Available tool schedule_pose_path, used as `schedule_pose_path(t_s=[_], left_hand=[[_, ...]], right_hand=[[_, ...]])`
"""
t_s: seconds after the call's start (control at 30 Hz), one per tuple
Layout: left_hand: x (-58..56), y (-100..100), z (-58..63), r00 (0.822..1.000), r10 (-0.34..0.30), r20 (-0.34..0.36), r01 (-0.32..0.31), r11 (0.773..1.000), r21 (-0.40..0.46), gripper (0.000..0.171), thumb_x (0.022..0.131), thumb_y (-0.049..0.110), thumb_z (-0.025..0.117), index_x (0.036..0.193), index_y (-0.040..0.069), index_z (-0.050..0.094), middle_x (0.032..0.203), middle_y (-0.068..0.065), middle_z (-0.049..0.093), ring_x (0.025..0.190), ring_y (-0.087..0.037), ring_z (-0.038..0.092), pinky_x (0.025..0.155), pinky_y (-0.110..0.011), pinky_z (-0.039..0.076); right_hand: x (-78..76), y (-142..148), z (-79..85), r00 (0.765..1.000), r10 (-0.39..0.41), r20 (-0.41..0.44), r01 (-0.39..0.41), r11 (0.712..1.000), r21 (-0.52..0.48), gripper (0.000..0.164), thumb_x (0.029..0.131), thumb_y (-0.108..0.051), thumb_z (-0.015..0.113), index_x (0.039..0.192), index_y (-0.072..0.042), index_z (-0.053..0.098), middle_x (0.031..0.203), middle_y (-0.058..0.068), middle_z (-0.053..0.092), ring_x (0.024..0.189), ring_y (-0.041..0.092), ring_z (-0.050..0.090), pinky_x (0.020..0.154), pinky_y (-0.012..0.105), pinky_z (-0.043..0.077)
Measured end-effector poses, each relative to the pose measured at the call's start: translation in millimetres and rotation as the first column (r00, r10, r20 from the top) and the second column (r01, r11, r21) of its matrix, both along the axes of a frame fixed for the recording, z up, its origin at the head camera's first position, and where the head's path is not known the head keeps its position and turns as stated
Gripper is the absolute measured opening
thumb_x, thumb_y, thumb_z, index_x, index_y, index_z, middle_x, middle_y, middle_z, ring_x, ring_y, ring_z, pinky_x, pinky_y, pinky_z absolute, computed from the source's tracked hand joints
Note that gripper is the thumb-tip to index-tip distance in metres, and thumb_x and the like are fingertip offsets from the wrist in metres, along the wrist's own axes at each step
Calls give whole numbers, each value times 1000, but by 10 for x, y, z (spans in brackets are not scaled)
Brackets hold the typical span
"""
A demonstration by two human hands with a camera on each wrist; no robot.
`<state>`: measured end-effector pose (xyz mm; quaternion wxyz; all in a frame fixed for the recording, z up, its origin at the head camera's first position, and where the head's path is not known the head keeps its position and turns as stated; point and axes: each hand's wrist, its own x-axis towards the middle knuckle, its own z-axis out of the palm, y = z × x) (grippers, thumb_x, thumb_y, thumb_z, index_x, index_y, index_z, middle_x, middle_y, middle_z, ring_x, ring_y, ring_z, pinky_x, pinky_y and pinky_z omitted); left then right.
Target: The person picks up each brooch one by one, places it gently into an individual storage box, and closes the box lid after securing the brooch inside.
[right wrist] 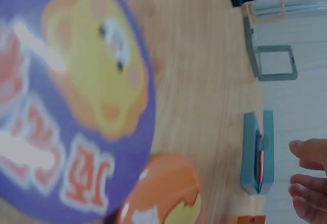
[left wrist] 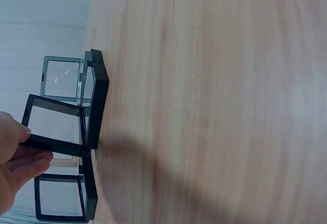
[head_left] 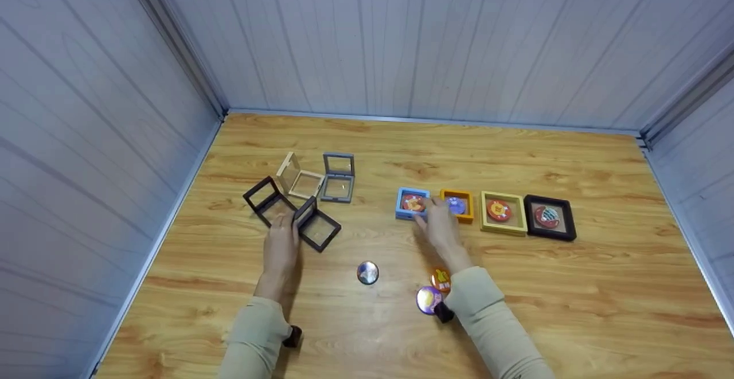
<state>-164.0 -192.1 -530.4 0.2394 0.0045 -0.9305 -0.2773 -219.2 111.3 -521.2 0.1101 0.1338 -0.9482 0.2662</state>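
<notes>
My left hand (head_left: 281, 244) pinches the raised lid of a black display frame (left wrist: 56, 146) between thumb and fingers. This frame stands unfolded, its base (head_left: 320, 231) on the table. Another unfolded black frame (head_left: 262, 198) is just behind the hand. My right hand (head_left: 440, 227) is just over the right side of a light-blue frame (head_left: 403, 214), which has a red round badge (head_left: 413, 202) inside. In the right wrist view its fingers (right wrist: 309, 183) are loosely bent above the blue frame (right wrist: 250, 152), with nothing between them.
Beige (head_left: 307, 184) and grey (head_left: 337, 188) frames stand unfolded at the back left. Orange (head_left: 469, 210), yellow (head_left: 504, 228) and black (head_left: 565, 233) frames with badges line up at right. Loose badges, one dark (head_left: 367, 273), one purple (head_left: 427, 299), one orange (head_left: 440, 278), lie nearer.
</notes>
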Motion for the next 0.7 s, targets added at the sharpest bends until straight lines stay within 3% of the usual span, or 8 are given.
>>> schedule_pose_path(t_s=[0.17,0.27,0.47,0.7], left_hand=[[21,17,9,1000,4,-8,-4,1000,5,22,84,-1,55,103,-12,57,97,-26,57,91,-39,55,79,-45,46],[35,21,8,1000,5,-27,-5,1000,14,22,83,-1,55,103,-12,57,96,-26,57,90,-39,56,77,-45,47],[67,43,11,999,16,-33,-14,999,36,22,83,-2,56,102,-13,58,94,-26,58,88,-38,57,75,-45,48],[107,58,-4,1000,19,-23,-18,998,52,22,84,0,55,101,-13,58,93,-27,58,87,-39,57,75,-44,48]], right_hand=[[117,-112,-25,996,86,-19,-87,994,-69,24,76,-12,70,95,1,63,92,15,57,85,29,56,72,38,49],[191,-177,-61,986,163,24,-160,983,-88,24,77,-15,68,96,1,64,92,12,58,86,27,56,74,35,49],[331,-281,-121,944,291,153,-270,952,-142,30,80,-17,65,104,1,61,98,10,56,87,24,58,74,31,50],[434,-382,-158,902,373,217,-358,928,-106,37,78,-23,67,107,0,60,97,7,55,87,19,54,76,31,47]])
